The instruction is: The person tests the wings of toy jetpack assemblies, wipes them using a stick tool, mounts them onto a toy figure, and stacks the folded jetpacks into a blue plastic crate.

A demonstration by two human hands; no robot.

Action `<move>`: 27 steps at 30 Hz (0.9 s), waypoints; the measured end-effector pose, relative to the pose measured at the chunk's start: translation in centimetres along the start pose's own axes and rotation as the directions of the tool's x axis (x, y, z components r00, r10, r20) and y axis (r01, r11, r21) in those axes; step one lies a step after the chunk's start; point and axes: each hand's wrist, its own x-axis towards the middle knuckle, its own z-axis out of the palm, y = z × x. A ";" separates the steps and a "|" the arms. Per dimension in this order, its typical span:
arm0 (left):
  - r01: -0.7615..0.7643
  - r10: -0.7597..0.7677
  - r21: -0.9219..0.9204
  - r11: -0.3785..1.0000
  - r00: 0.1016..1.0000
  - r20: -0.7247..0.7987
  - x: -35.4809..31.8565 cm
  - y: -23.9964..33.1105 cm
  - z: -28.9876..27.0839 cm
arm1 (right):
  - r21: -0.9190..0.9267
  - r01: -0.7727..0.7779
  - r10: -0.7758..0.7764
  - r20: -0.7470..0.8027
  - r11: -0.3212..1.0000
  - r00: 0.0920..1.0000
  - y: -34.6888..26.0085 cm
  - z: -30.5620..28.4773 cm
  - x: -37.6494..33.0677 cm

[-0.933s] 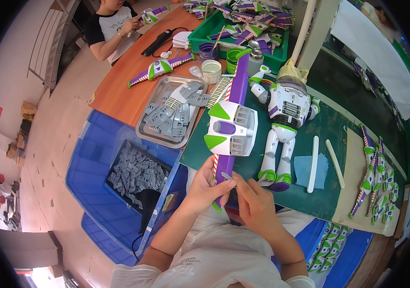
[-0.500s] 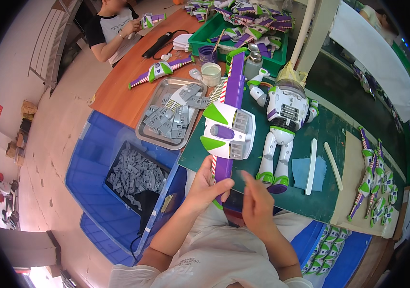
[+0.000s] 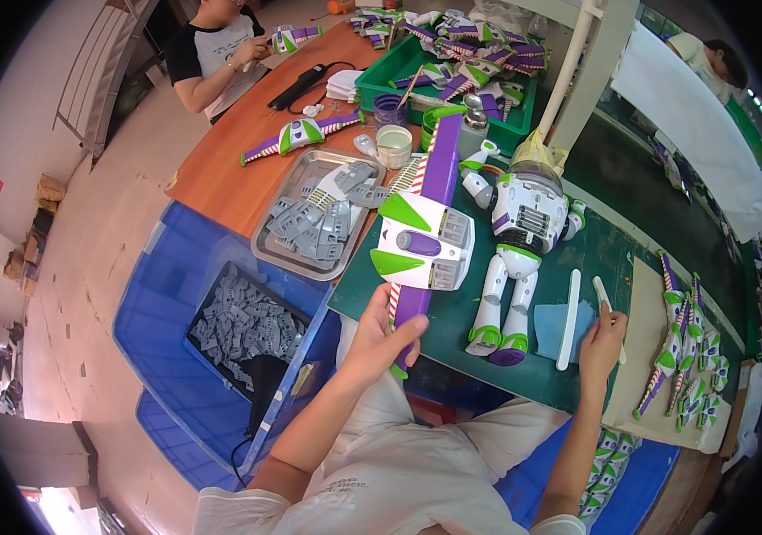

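Note:
My left hand point(image 3: 383, 337) is closed around the lower purple wing of a toy wing pack point(image 3: 424, 242). The pack is held upright over the table's near edge. It has a white body with green panels, a purple oval and red-and-white striped wing edges. At the right, my right hand point(image 3: 604, 343) has its fingers pinched over a narrow off-white stick point(image 3: 599, 287), which lies on the green mat. Left of that hand, a wider white stick point(image 3: 568, 319) rests on a blue cloth point(image 3: 548, 328). A toy space-suit figure point(image 3: 523, 218) lies face up between the hands.
A metal tray point(image 3: 267, 251) of grey parts stands left of the mat point(image 3: 452, 334). Behind are a cream-filled cup point(image 3: 393, 145) and a green crate point(image 3: 367, 85) of wing packs. Finished-looking packs point(image 3: 671, 343) lie on cardboard at right. A blue bin point(image 3: 153, 294) stands lower left; another person point(image 3: 220, 62) sits beyond.
My right hand has moved right from beside the wing pack to the narrow stick and closed on it. My left hand still holds the pack. The view has shifted slightly.

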 end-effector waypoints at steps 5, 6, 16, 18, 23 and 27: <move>-0.013 0.012 0.080 0.997 1.000 0.012 0.8 -0.4 0.1 | 0.226 0.164 -0.126 -0.175 0.960 0.976 -4.5 -2.4 1.6; 0.016 -0.017 0.090 0.996 1.000 0.013 0.8 -0.5 0.1 | 0.389 0.199 -0.143 -0.169 0.899 0.975 -5.3 -2.8 1.9; -0.313 0.126 0.814 0.488 0.949 0.290 -1.0 -0.6 -1.3 | 0.950 0.086 -0.361 0.029 0.300 0.932 -13.0 -6.3 11.3; -0.267 0.059 0.879 0.395 0.962 0.266 -2.0 0.3 -1.0 | 0.732 0.222 -0.456 0.135 0.644 0.879 -13.5 -7.5 10.2; -0.411 -0.212 0.841 0.352 0.840 0.499 -1.9 4.2 -5.8 | 0.778 0.223 -0.307 -0.040 0.587 0.951 -12.2 -6.3 8.1; 0.027 -0.200 0.624 0.781 0.957 0.210 -2.3 3.4 -8.1 | 0.775 0.130 -0.223 0.015 0.619 0.975 -10.3 -6.3 7.8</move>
